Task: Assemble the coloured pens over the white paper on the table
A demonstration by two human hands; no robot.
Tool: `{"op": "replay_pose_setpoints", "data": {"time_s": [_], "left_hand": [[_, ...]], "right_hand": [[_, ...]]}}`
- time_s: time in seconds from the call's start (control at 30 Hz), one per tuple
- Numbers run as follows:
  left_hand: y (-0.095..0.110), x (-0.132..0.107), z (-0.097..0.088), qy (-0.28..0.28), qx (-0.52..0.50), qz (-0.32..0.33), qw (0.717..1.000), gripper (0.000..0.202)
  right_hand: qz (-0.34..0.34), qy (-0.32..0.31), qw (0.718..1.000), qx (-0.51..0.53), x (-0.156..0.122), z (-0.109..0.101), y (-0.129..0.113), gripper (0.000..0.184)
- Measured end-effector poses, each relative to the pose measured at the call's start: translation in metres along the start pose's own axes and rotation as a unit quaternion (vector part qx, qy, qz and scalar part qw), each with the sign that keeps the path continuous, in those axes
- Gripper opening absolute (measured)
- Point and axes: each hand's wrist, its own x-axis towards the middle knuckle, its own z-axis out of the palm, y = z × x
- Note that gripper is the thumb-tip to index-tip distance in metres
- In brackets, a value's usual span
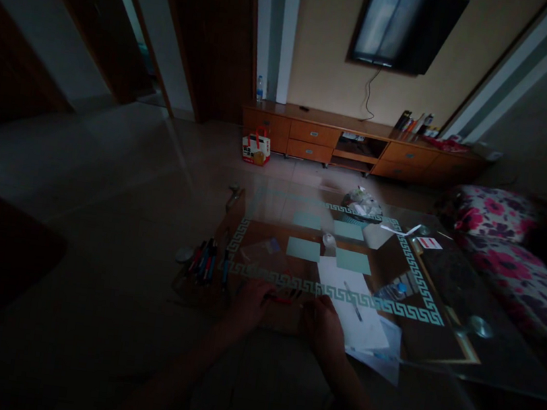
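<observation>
Over the near edge of the glass table, my left hand has its fingers curled in. At its fingertips is a slim red piece, perhaps part of a pen; dimness hides whether it is gripped or lies on the glass. Small dark pieces sit just beyond it. My right hand is closed in a pinch beside white paper sheets, with its contents too small to name. A pen rests on the paper. Several dark, blue and red pens lie in a group left of my left hand.
On the table are a plastic bottle, a white roll, a clear plastic packet, a bowl with plastic bags and a red-white card. Beyond stand a paper bag and a low cabinet. A floral sofa borders the right.
</observation>
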Motion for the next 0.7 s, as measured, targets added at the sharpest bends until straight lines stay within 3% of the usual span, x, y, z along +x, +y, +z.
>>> {"op": "replay_pose_setpoints", "data": {"time_s": [0.4,0.7], "left_hand": [[0.017,-0.007,-0.018,-0.065,0.108,-0.025,0.992,0.042],[0.013,-0.031,-0.012,-0.068,0.224,-0.049,0.971,0.065]], "right_hand": [[0.009,-0.021,1.000,-0.016,-0.011,-0.015,-0.018,0.020],[-0.009,-0.058,0.998,-0.034,-0.026,-0.018,-0.029,0.020]]}}
